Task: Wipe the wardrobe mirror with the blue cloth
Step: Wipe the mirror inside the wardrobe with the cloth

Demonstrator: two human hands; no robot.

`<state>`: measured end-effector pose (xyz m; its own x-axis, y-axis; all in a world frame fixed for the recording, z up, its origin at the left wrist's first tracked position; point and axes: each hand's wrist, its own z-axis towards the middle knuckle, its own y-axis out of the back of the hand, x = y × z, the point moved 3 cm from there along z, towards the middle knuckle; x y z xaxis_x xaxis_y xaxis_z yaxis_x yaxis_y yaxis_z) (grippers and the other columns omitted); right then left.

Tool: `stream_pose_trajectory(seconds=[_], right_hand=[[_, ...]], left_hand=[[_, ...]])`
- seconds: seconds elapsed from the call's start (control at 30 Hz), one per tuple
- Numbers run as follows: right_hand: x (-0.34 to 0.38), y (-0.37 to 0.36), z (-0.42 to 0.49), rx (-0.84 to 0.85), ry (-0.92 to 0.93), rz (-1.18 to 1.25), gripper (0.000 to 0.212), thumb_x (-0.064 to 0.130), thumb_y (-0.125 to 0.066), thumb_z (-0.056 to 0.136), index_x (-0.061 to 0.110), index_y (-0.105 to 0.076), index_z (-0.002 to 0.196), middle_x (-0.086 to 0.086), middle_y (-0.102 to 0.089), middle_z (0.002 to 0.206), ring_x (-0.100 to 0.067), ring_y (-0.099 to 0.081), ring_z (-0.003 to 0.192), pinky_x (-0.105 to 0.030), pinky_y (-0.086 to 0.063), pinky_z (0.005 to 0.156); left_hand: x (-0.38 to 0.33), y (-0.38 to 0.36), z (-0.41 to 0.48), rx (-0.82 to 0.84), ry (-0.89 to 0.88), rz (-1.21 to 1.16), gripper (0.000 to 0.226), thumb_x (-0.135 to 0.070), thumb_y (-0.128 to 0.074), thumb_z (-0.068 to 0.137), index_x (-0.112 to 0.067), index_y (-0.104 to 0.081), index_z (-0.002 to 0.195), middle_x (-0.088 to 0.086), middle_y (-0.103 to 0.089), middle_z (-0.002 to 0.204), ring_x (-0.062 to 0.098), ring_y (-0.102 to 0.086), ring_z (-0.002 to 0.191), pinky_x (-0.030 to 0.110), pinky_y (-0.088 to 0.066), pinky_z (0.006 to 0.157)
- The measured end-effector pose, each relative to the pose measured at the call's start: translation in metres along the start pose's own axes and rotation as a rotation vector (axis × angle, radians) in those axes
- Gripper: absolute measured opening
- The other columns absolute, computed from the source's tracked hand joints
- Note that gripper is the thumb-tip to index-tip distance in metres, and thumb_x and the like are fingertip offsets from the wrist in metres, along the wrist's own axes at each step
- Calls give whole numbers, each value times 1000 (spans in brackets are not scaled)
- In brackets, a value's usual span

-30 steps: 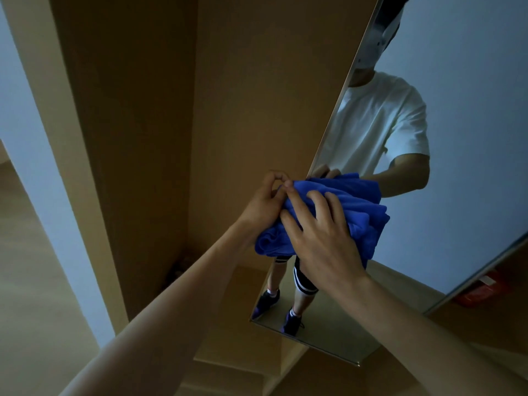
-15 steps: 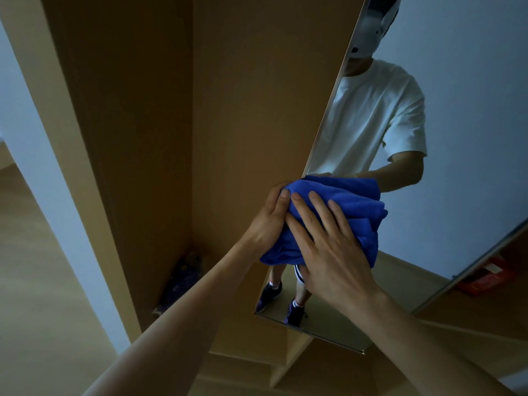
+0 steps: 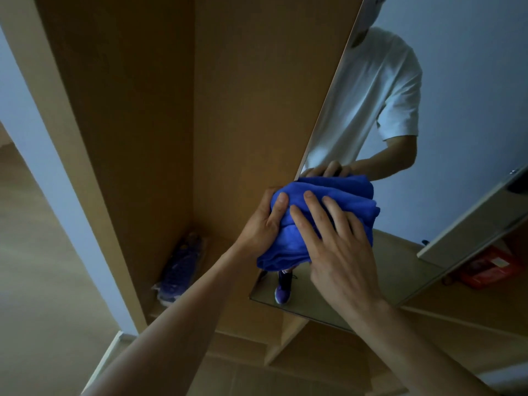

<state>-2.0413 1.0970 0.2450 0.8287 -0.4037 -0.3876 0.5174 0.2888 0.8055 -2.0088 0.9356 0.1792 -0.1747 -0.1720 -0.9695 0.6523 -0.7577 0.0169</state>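
Observation:
A bunched blue cloth (image 3: 337,201) sits against the left edge of the wardrobe mirror (image 3: 457,110), low on the glass. My left hand (image 3: 264,224) grips the cloth's left side, thumb on top and fingers curled round behind. My right hand (image 3: 334,241) lies flat over the cloth with straight, spread fingers, pressing it onto the mirror. The glass reflects a person in a white T-shirt and the back of the cloth.
The open wooden wardrobe compartment (image 3: 228,110) stands to the left of the mirror, with a plastic-wrapped bluish item (image 3: 180,270) on its floor. A red box (image 3: 491,267) lies at the lower right beside the mirror. Pale wood floor spreads at the left.
Both hands and the cloth have slid slightly down the mirror's left edge. My left hand changed from pinching a corner to gripping the cloth's side.

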Motion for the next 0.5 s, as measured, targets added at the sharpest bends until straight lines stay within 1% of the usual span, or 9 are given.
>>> stream_pose_trajectory(seconds=[0.07,0.13,0.2,0.3,0.37,0.43,0.5], right_hand=[[3,-8,-3,27,24,-6,79,11,-70,77,15,-43,152,-13,-39,159,-36,-42,141,-52,-42,108],[7,-18,-7,60,38,-8,81,13,-74,76,16,-44,151,-12,-40,158,-36,-44,140,-51,-43,107],[12,-29,-12,78,47,-8,82,15,-78,75,16,-46,151,-12,-42,158,-35,-46,139,-50,-44,106],[18,-45,-17,99,68,-6,77,19,-77,79,16,-47,150,-12,-42,157,-34,-46,138,-49,-44,106],[23,-55,-22,132,79,-9,75,20,-75,82,16,-46,151,-11,-41,158,-34,-45,139,-49,-43,108],[29,-66,-28,176,88,-11,76,25,-75,84,17,-43,152,-11,-38,160,-33,-43,141,-48,-40,110],[35,-76,-34,221,91,-9,84,34,-79,81,17,-41,154,-10,-36,161,-33,-42,142,-47,-39,111]], left_hand=[[9,0,-4,-21,22,-2,32,-58,-37,104,-36,-58,115,-19,-70,105,0,-66,103,11,-47,88],[21,-2,-9,-29,62,-10,30,-53,-35,106,-34,-58,109,-22,-69,97,-3,-64,96,9,-45,85],[34,-3,-14,-34,94,-10,31,-53,-34,106,-32,-58,105,-23,-67,93,-3,-63,92,9,-45,84],[52,-5,-21,-50,113,-23,43,-58,-34,103,-24,-60,112,-13,-69,100,6,-64,100,11,-45,87],[65,-5,-26,-51,138,-23,47,-60,-33,100,-24,-59,115,-9,-69,104,7,-64,104,13,-46,90],[80,-6,-31,-46,177,-15,46,-61,-32,100,-26,-59,114,-14,-68,100,4,-65,101,15,-47,90],[95,-7,-36,-47,210,-18,44,-60,-32,103,-27,-59,113,-16,-68,99,1,-65,98,13,-47,87]])
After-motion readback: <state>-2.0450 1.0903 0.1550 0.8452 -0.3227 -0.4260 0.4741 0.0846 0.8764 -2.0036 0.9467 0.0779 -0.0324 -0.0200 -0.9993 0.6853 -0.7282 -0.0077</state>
